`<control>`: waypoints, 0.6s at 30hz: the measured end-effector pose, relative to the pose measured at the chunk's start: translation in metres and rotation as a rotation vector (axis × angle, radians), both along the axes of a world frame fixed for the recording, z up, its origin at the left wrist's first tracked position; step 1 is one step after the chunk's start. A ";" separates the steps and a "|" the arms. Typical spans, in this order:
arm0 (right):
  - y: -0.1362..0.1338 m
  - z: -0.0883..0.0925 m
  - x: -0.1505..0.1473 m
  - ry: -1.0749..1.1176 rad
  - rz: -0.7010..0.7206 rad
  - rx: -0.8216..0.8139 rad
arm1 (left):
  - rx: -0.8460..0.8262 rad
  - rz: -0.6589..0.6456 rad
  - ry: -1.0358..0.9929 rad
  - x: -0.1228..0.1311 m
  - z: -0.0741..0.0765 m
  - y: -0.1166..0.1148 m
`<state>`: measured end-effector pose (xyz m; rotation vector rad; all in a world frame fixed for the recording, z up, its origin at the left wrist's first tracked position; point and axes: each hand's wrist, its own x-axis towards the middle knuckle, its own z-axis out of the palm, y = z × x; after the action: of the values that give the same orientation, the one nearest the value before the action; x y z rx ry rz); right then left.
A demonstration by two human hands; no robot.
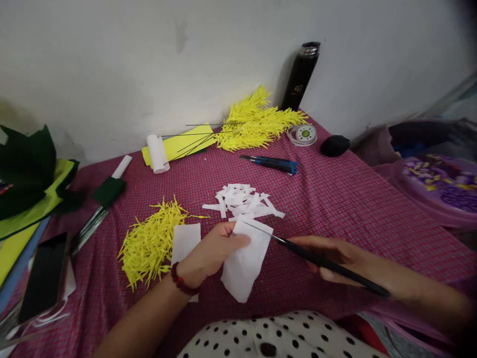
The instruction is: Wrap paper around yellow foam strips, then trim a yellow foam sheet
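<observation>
My left hand [212,253], with a red bead bracelet on the wrist, pinches a white sheet of paper [244,263] just above the red checked cloth [335,209]. My right hand [335,256] is closed round black scissors [328,263]. Their thin blades reach left to the paper's top edge. A pile of cut white strips [242,201] lies just beyond the paper. Another white sheet [185,241] lies under my left wrist, beside a heap of fringed yellow paper [151,243].
A second yellow fringe heap [257,122], thin wires, a white roll [157,153] and yellow sheets lie by the wall. A black flask [301,74], tape reel [302,134], blue-handled cutter [272,163] and black lump [334,145] are far right. A phone [44,276] and green felt [30,169] are left.
</observation>
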<state>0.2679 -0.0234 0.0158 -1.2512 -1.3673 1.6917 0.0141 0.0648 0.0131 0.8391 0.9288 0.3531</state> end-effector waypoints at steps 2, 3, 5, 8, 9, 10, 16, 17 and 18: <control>0.001 0.000 0.001 0.046 0.107 -0.055 | -0.008 0.008 -0.006 0.000 0.000 0.000; 0.001 0.000 0.002 0.068 0.154 -0.090 | -0.011 0.010 -0.005 0.000 0.000 0.001; 0.001 0.000 0.004 0.075 0.157 -0.130 | -0.017 0.011 0.000 0.000 0.000 0.001; 0.000 -0.003 0.005 0.052 0.154 -0.146 | -0.024 0.006 0.003 0.000 -0.001 0.000; -0.001 -0.004 0.006 0.039 0.153 -0.144 | -0.028 0.003 -0.002 0.000 -0.002 0.000; -0.001 -0.005 0.006 0.027 0.152 -0.145 | -0.028 0.004 -0.009 0.000 -0.003 0.000; -0.006 -0.014 0.012 -0.019 0.126 -0.134 | -0.006 0.063 -0.009 0.006 -0.009 0.002; -0.007 -0.016 0.013 -0.036 0.117 -0.114 | -0.011 0.070 -0.002 0.007 -0.008 0.003; -0.008 -0.018 0.014 -0.056 0.113 -0.094 | -0.016 0.073 0.006 0.008 -0.008 0.003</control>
<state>0.2822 -0.0314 -0.0018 -1.3036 -1.4304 1.8292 0.0226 0.0680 0.0054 0.7935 0.9684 0.4056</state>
